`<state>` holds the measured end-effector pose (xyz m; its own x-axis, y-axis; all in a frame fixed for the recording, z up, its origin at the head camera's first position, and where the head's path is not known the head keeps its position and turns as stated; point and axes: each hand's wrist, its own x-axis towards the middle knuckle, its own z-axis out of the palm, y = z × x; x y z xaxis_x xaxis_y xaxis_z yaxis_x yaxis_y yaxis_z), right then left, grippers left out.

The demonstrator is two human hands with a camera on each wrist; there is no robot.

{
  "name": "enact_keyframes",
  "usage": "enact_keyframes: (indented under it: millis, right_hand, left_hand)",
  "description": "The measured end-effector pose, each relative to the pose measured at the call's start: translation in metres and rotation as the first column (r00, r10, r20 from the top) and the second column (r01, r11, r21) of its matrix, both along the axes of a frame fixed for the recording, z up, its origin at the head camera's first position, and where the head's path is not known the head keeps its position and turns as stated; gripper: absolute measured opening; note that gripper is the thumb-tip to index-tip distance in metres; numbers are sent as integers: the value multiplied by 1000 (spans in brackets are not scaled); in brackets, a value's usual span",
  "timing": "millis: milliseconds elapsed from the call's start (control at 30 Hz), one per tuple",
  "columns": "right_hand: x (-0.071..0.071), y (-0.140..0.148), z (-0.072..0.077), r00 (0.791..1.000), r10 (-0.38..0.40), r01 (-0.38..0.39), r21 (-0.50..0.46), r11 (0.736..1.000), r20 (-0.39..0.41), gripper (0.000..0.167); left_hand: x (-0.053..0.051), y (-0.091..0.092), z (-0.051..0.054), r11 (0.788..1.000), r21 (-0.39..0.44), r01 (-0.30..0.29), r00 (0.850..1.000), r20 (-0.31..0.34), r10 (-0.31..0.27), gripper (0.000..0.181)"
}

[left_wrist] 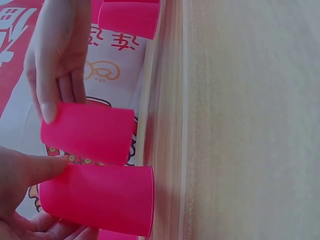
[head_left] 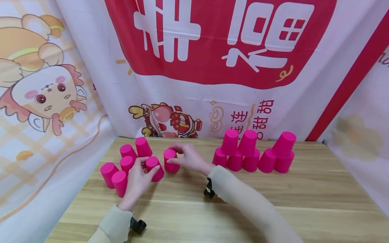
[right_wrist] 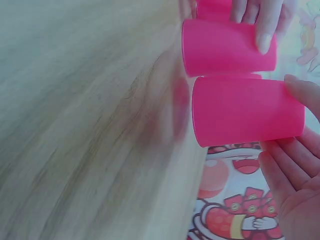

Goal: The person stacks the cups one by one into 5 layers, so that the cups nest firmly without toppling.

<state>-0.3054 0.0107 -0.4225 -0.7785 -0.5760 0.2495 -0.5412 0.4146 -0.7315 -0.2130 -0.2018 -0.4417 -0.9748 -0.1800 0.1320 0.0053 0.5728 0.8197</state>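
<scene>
My left hand holds an upside-down pink cup between thumb and fingers. Just right of it, my right hand grips another upside-down pink cup near its top. Side by side, the two cups stand close, with a narrow gap in the head view. In the left wrist view the thumb lies on the near side of the left cup, fingers beneath. The right wrist view shows the right cup between thumb and fingers; whether it touches the table cannot be told.
Several upside-down pink cups stand left of my left hand. On the right, pink cups form two-level stacks, with upper cups resting on lower cups. A printed cloth hangs behind the wooden table.
</scene>
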Motion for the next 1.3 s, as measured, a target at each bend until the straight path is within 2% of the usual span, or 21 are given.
enact_keyframes:
  millis: [100,267,433,667,1033,1167,1300]
  right_hand:
    - [8,9,5,999,26,-26,-9,1000,-23,51]
    - [20,24,13,998,54,-54,-37,998,-14,53]
    - [33,43,20,999,39,-39,-61,997,1,54]
    - [48,79,31,999,-49,47,-65,997,-24,56]
    - [74,143,59,986,-160,150,-152,977,-52,51]
    - [81,166,72,968,-219,196,-176,965,-123,52]
    - [88,189,87,941,-304,271,-205,940,-149,51]
  left_hand:
    - [-1,0,-1,1000,-2,-1,1000,2,1,60]
    - [-2,-1,-2,1000,-4,-6,1000,4,6,60]
    - [-1,-1,-2,1000,-9,-11,1000,8,11,60]
    - [0,-2,-2,1000,-18,-1,1000,8,2,60]
    - [0,-2,1,1000,-17,11,1000,0,-11,60]
    - [-1,-2,0,1000,-16,12,1000,3,-12,60]
    - [-1,-2,-1,1000,-14,12,1000,4,-12,60]
